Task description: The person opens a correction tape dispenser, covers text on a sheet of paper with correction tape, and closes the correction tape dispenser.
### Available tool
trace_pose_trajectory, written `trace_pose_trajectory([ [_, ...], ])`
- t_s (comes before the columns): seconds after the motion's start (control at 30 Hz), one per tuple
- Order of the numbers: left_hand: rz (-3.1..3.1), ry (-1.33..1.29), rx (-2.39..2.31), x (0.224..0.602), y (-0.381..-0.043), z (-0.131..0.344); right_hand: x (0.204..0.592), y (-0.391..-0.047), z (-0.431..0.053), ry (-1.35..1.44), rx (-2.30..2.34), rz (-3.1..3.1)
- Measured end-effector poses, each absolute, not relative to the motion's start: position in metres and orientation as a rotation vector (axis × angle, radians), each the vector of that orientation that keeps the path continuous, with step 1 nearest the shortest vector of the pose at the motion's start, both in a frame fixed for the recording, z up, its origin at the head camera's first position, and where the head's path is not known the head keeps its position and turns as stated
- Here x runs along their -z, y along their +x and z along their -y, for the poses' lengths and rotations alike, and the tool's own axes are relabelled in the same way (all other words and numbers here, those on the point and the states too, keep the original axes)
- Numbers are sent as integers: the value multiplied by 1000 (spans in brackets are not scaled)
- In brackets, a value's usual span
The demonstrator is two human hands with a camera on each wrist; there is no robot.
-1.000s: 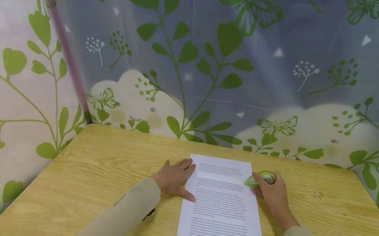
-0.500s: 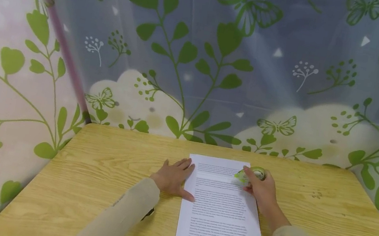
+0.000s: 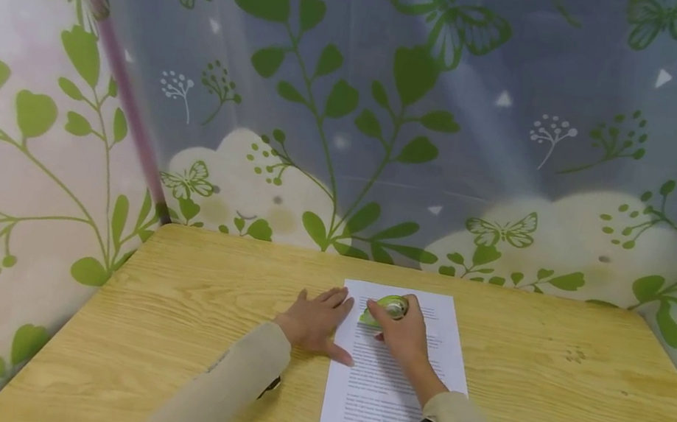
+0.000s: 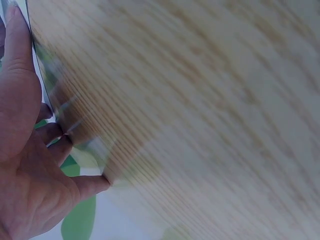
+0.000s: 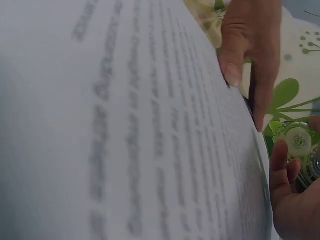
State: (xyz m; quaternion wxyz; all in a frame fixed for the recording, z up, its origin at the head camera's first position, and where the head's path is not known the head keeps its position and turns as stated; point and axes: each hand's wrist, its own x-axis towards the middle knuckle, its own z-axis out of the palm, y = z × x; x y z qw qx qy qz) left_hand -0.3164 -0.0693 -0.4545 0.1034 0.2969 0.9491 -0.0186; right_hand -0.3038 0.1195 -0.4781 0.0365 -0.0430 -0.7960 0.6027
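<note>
While the left hand (image 3: 316, 321) lies spread at ten o'clock on the page (image 3: 370, 399), the right hand (image 3: 408, 335) has swept its pinched green tape dispenser (image 3: 392, 304) from one to eleven, seemingly most of the pass.

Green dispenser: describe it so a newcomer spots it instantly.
Find the wooden table, then the printed sheet on it. Over the sheet's upper part, the right grip holds the green dispenser. Its rounded green body with round reels showing sets it apart from the flat white sheet beneath.
</note>
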Motion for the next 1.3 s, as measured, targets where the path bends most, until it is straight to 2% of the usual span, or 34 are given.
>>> trace_pose_trajectory([
  [1.3,-2804,846,157,455,-318,68,484,-305,-110,-99,-1817,2483],
])
